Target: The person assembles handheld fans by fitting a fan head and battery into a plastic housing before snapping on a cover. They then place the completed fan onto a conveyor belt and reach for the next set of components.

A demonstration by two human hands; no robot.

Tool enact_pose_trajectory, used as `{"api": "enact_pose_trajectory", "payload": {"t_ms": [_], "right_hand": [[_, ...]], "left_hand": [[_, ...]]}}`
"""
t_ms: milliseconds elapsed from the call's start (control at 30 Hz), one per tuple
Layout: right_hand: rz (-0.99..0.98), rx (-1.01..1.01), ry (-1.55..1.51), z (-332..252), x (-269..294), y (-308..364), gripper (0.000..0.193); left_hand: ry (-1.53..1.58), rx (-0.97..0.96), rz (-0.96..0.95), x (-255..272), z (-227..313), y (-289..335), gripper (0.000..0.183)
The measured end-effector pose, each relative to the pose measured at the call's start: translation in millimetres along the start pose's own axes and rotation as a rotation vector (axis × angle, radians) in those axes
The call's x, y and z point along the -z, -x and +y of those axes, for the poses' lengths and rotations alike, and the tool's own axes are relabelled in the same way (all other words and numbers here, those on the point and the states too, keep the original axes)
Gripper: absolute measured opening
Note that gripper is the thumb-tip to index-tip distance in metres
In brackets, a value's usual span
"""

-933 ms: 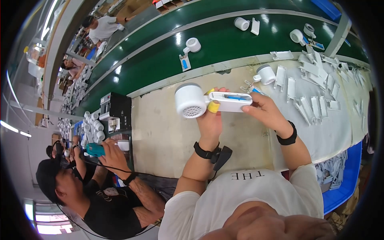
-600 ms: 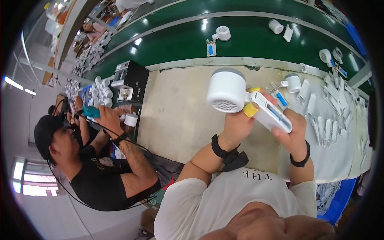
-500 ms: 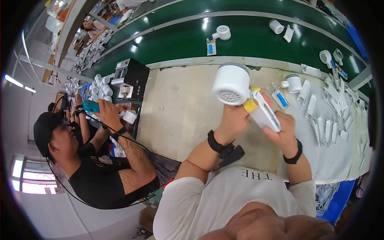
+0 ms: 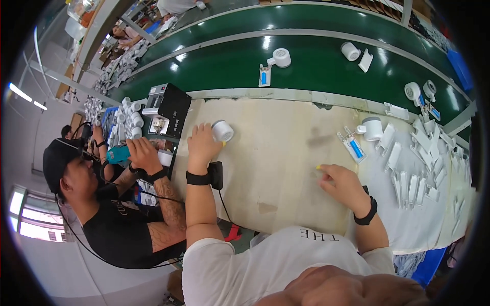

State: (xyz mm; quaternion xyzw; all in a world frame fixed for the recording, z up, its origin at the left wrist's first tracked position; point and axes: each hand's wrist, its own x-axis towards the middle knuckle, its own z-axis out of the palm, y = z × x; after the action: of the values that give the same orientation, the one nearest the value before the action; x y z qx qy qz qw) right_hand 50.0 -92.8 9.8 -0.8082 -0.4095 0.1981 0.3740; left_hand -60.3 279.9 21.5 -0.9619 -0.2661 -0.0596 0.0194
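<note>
A white handheld device with a drum-shaped, grey-rimmed head (image 4: 222, 131) is at the left of the worktable. My left hand (image 4: 201, 148) reaches over it from the near side, its fingers covering the handle part beside the head. Yellow covers show on fingertips of both hands. Over the middle right of the table, my right hand (image 4: 341, 186) holds nothing visible, its fingers loosely bent and apart. To its right lie an opened handle with a blue battery (image 4: 355, 149) and the white head (image 4: 372, 128) joined to it.
White handle shells (image 4: 429, 145) are heaped on the right side. Behind the table runs a green conveyor belt (image 4: 316, 61) carrying more devices. A black machine (image 4: 171, 109) stands at the back left. Close on my left, a co-worker (image 4: 112, 204) holds a teal power tool (image 4: 118, 154).
Both hands were at the device above the table's middle. My left hand has carried it left to the table's far left side; my right hand has let go and lowered.
</note>
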Motion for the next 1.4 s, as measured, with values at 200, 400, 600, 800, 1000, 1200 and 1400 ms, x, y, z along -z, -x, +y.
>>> {"api": "enact_pose_trajectory", "payload": {"t_ms": [200,400,600,800,1000,1200,1400], "right_hand": [[-0.032,0.089,0.097,-3.8,-13.6,-6.0,0.029],[0.018,0.146,0.152,-1.1,-23.6,-5.9,0.026],[0.061,0.124,0.124,-5.6,-21.6,-4.0,0.025],[0.61,0.056,-0.209,14.8,8.9,-1.0,0.031],[0.495,-0.017,-0.888,22.3,8.0,-9.8,0.071],[0.211,0.112,-1.214,10.6,7.4,-1.5,0.09],[0.377,0.022,-0.568,6.2,11.3,10.2,0.089]], "left_hand": [[0.443,-0.042,-0.011,-21.4,53.7,-146.4,0.039],[0.419,0.278,0.065,-86.1,102.4,-229.4,0.041],[0.905,0.106,-0.253,-73.5,93.8,-229.7,0.036],[1.876,0.044,-0.577,-10.9,141.2,-125.5,0.028],[1.967,-0.058,-0.783,25.0,189.0,-19.6,0.037],[2.034,-0.142,-0.701,44.8,198.4,7.1,0.028],[1.786,-0.264,-0.645,48.9,193.0,22.8,0.025]]}}
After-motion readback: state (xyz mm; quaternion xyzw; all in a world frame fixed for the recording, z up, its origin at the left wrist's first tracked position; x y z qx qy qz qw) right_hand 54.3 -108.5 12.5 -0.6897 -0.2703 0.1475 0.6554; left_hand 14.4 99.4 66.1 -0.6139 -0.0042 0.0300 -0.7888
